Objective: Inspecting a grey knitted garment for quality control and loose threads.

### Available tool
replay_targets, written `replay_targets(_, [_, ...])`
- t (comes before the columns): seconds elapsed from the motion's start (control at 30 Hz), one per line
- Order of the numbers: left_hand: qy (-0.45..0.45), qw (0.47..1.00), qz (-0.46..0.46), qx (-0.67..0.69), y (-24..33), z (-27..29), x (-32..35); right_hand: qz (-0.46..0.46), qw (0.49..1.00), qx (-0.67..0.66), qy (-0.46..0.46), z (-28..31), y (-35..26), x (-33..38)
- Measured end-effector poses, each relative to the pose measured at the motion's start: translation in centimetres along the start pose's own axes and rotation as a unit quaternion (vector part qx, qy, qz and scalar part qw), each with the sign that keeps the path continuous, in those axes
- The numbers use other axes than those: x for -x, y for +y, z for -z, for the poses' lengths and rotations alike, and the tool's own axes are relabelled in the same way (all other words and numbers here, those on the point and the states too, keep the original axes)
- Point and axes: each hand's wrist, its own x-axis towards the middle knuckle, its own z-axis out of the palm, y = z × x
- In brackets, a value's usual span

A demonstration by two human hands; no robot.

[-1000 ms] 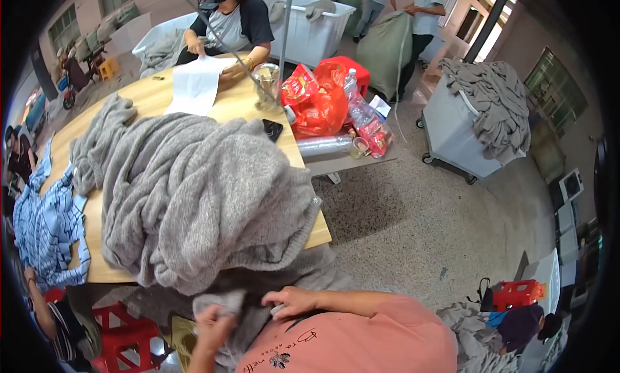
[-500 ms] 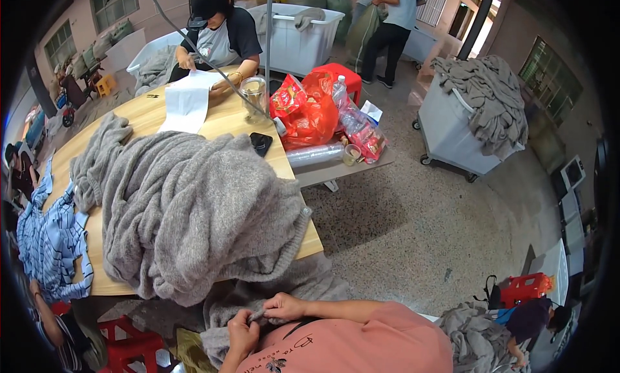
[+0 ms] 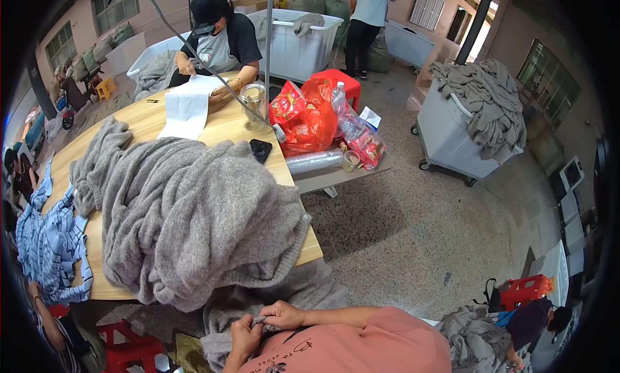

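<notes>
A grey knitted garment (image 3: 236, 308) lies below the table's near edge, close against my body. My left hand (image 3: 244, 337) is closed on its edge, fingers pinching the knit. Right beside it, my right hand (image 3: 284, 315) grips the same edge, so the two hands nearly meet. On the wooden table (image 3: 303, 247) just beyond rests a large heap of grey knitwear (image 3: 200, 211), folded and rumpled. What lies under my fingers is too small to make out.
Across the table a person (image 3: 223, 43) handles a white paper sheet (image 3: 187, 108). A black phone (image 3: 260, 150) and a glass jar (image 3: 254, 105) lie nearby. Red bags (image 3: 310, 124) sit on a lower shelf. A wheeled bin (image 3: 452, 127) of knitwear stands right; a red stool (image 3: 129, 347) is lower left.
My hands stay on the garment's edge, barely shifting. At the back, the standing person has moved left and the big sack there has changed place. The seated person's paper has shifted slightly.
</notes>
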Motion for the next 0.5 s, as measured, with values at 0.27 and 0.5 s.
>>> replay_targets(0.27, [-0.107,0.983,0.101,0.108,-4.2,-1.6,-0.5,0.046,0.991,0.127,0.022,-0.4,-0.7,0.3])
replay_targets(0.5, [-0.020,0.977,0.079,0.195,-2.3,-2.4,-0.5,0.005,0.991,0.130,0.031,0.5,-0.2,-0.4])
